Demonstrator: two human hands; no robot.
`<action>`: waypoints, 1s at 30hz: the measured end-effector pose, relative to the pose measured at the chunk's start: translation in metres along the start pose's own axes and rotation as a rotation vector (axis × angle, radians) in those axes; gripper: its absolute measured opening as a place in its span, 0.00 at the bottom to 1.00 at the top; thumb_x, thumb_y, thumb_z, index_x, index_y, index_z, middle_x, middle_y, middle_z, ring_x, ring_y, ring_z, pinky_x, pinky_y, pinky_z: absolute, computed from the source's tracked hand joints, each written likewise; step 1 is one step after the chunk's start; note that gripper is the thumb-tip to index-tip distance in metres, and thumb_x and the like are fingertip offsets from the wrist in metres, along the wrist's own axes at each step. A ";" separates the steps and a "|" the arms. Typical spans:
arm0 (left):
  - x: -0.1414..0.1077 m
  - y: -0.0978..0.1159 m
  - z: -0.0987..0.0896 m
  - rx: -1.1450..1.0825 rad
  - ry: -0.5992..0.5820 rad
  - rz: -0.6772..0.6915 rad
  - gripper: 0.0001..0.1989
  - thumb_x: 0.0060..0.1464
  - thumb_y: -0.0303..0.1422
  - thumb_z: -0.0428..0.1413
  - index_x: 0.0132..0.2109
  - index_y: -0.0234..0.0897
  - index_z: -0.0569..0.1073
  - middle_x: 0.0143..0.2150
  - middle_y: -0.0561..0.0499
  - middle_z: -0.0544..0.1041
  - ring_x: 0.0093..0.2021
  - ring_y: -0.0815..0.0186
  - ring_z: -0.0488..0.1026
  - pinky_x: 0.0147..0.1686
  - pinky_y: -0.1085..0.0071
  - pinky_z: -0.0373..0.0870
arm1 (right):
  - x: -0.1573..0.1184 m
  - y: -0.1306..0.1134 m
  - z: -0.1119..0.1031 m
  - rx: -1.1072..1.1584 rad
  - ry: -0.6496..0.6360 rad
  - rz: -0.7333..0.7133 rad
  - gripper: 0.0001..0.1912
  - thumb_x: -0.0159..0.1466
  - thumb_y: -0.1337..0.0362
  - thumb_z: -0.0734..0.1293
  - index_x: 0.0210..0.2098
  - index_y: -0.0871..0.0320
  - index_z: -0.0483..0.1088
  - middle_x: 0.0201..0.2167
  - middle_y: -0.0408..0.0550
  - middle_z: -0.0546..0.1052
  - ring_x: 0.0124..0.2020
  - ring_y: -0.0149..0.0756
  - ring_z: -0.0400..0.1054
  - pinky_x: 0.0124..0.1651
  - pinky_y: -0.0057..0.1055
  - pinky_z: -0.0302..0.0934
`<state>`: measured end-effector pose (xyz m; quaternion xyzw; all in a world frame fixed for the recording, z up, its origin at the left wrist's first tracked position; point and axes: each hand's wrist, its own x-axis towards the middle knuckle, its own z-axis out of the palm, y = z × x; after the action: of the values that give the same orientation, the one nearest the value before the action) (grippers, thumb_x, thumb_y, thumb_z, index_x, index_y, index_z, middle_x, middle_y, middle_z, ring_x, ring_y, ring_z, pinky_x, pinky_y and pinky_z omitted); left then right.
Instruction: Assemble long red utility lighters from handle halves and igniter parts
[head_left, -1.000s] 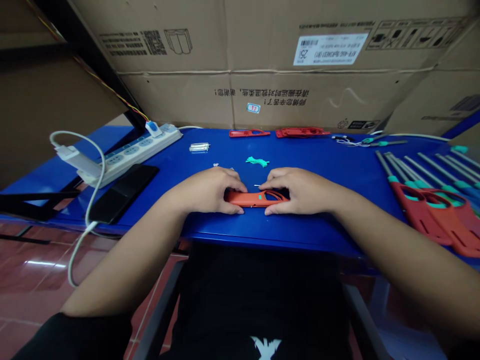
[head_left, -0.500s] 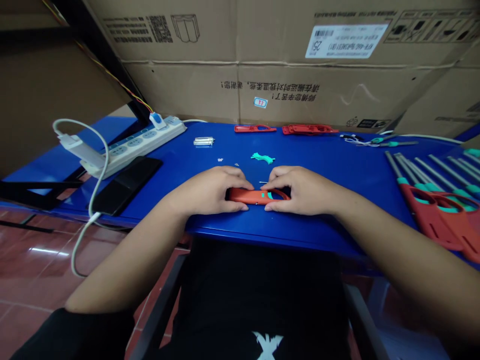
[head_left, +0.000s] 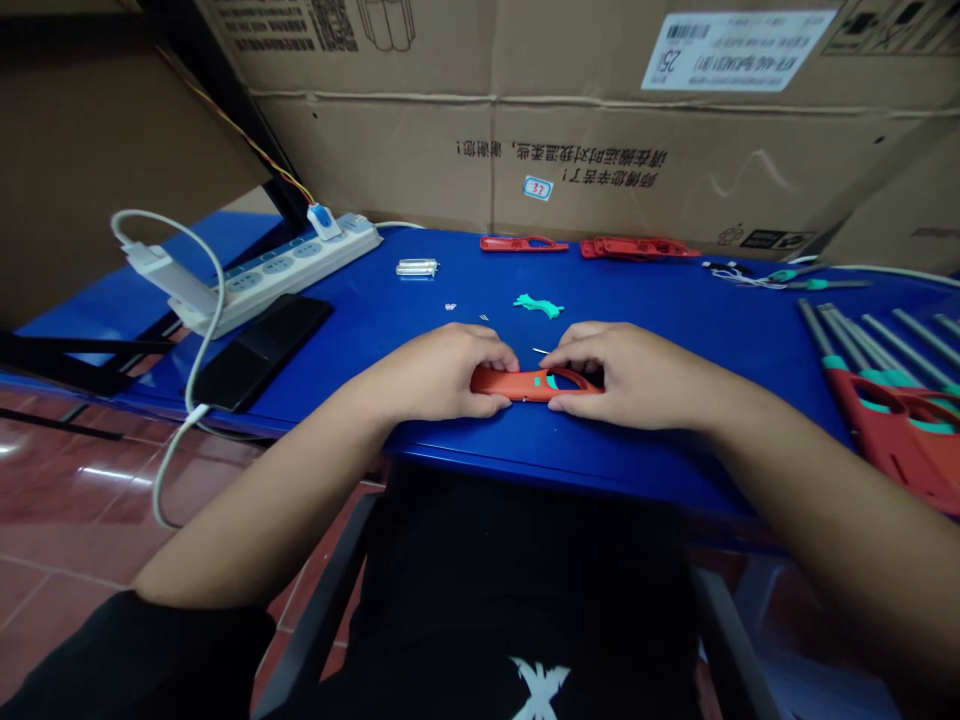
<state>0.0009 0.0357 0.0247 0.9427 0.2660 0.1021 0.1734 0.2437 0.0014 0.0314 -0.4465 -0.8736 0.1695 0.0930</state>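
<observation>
An orange handle-shaped casing (head_left: 525, 385) with small green parts lies near the front edge of the blue table. My left hand (head_left: 450, 375) grips its left end between thumb and fingers. Around the looped right end, my right hand (head_left: 630, 375) is closed the same way. A thin metal pin (head_left: 541, 351) is beside my right fingertips. Behind the hands are a green plastic piece (head_left: 538, 305), tiny white bits (head_left: 450, 307) and tiny screw-like pieces (head_left: 484, 318).
Red casing parts (head_left: 637, 248) and silver cylinders (head_left: 417, 267) lie farther back. A power strip (head_left: 277, 270) and black phone (head_left: 259, 350) are at left. Several orange-handled tools (head_left: 892, 430) with metal rods lie at right. A cardboard box (head_left: 420, 150) stands behind.
The camera view has shifted, so most things appear a little farther right and higher. Both hands still hold the orange casing in much the same way.
</observation>
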 end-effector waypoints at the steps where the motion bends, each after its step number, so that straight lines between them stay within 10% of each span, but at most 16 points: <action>1: 0.000 0.000 0.000 0.002 0.004 -0.001 0.13 0.52 0.33 0.62 0.46 0.35 0.78 0.39 0.50 0.77 0.37 0.65 0.72 0.39 0.70 0.66 | 0.000 0.000 -0.001 -0.007 -0.006 -0.008 0.19 0.60 0.56 0.70 0.48 0.57 0.78 0.41 0.50 0.77 0.37 0.38 0.70 0.40 0.34 0.64; 30: -0.002 0.004 0.004 -0.016 0.000 -0.021 0.18 0.55 0.39 0.65 0.53 0.42 0.80 0.36 0.51 0.73 0.37 0.65 0.71 0.39 0.70 0.65 | 0.009 -0.002 0.002 0.035 -0.061 0.060 0.22 0.57 0.53 0.74 0.48 0.57 0.77 0.41 0.48 0.74 0.38 0.37 0.68 0.40 0.33 0.60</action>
<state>0.0021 0.0304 0.0220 0.9386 0.2749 0.1023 0.1819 0.2366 0.0069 0.0309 -0.4656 -0.8591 0.2009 0.0690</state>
